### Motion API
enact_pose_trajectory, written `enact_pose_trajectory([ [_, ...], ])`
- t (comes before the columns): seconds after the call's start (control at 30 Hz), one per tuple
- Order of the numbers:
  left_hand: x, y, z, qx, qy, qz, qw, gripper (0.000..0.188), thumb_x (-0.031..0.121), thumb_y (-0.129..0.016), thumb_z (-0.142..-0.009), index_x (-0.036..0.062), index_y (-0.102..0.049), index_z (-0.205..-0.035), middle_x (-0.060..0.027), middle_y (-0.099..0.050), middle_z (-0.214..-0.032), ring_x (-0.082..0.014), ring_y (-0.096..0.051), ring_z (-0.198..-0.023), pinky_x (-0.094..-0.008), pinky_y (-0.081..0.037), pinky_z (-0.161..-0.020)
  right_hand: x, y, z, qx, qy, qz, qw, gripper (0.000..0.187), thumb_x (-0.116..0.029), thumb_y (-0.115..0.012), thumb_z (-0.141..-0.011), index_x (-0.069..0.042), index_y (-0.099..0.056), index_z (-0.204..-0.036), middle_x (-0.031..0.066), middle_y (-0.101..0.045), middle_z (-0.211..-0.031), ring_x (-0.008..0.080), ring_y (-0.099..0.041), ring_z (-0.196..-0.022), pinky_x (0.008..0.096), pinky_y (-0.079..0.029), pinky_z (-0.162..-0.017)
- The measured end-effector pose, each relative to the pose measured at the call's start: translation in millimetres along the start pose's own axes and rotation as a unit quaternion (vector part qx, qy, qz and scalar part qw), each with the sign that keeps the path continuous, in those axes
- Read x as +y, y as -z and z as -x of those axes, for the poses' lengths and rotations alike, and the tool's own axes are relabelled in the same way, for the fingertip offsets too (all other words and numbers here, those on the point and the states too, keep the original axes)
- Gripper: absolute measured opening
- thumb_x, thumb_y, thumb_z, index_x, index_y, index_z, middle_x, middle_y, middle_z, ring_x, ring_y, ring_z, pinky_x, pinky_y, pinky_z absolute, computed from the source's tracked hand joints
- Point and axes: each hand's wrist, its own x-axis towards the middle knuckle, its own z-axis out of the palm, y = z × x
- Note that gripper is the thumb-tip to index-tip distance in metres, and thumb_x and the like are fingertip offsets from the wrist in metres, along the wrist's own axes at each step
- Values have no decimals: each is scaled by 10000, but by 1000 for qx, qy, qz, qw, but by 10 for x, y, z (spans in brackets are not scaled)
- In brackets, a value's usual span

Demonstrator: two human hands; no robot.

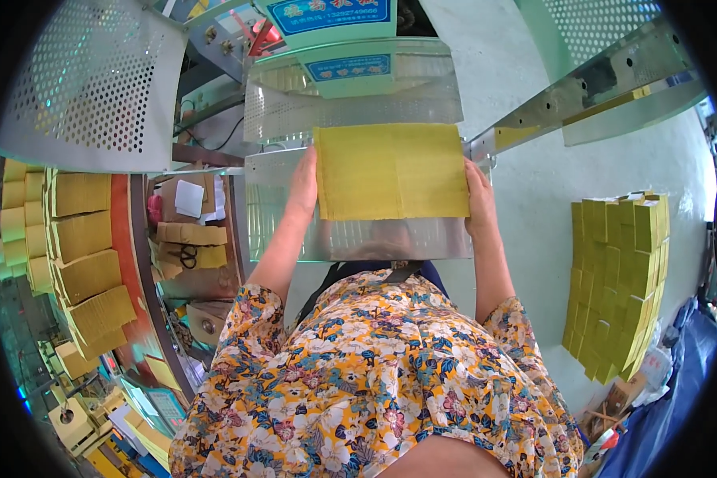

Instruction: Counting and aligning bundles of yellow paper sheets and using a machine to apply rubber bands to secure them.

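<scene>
A rectangular stack of yellow paper lies flat between my two hands, above a shiny metal tray. My left hand presses along its left edge with the fingers pointing away from me. On the opposite edge my right hand does the same, its thumb side towards the paper. Both hands grip the stack by its sides. How thick the stack is cannot be made out from above.
Perforated metal panels and a metal rail flank the machine. At left, fanned yellow paper piles stand beside a shelf with black scissors. Yellow bundles are piled at right, near a blue sheet.
</scene>
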Motion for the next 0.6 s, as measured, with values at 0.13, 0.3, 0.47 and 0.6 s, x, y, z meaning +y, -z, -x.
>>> enact_pose_trajectory([
  [0.13,38,-68,63,-17,65,107,992,620,534,-334,-1026,26,-530,-1321,-84,-593,-1264,-172,-565,-1144,-328,-436,-994,5,25,-23,4,-7,-8,1000,398,-264,-491,-1008,3,-583,-1289,80,-643,-1201,147,-597,-1090,285,-467,-931],
  [0.3,23,-134,119,-44,77,169,982,610,539,-337,-1023,48,-514,-1339,-76,-588,-1281,-181,-568,-1158,-335,-448,-991,32,35,-58,1,7,4,1000,390,-259,-489,-1011,-4,-585,-1289,70,-642,-1205,146,-594,-1095,284,-462,-939],
  [0.47,47,-239,218,-50,78,216,972,598,536,-376,-1013,55,-516,-1338,-68,-586,-1290,-186,-568,-1162,-339,-447,-992,40,11,-8,-18,-6,-86,996,430,-276,-460,-1017,-5,-533,-1343,84,-596,-1284,169,-560,-1171,297,-442,-979],
  [0.6,103,-436,263,-35,62,220,973,574,508,-408,-1011,55,-499,-1351,-70,-571,-1308,-198,-539,-1205,-350,-428,-1016,-31,-131,51,-16,-19,-107,994,476,-294,-447,-1012,-1,-482,-1384,94,-554,-1343,188,-524,-1231,319,-419,-1018],
])
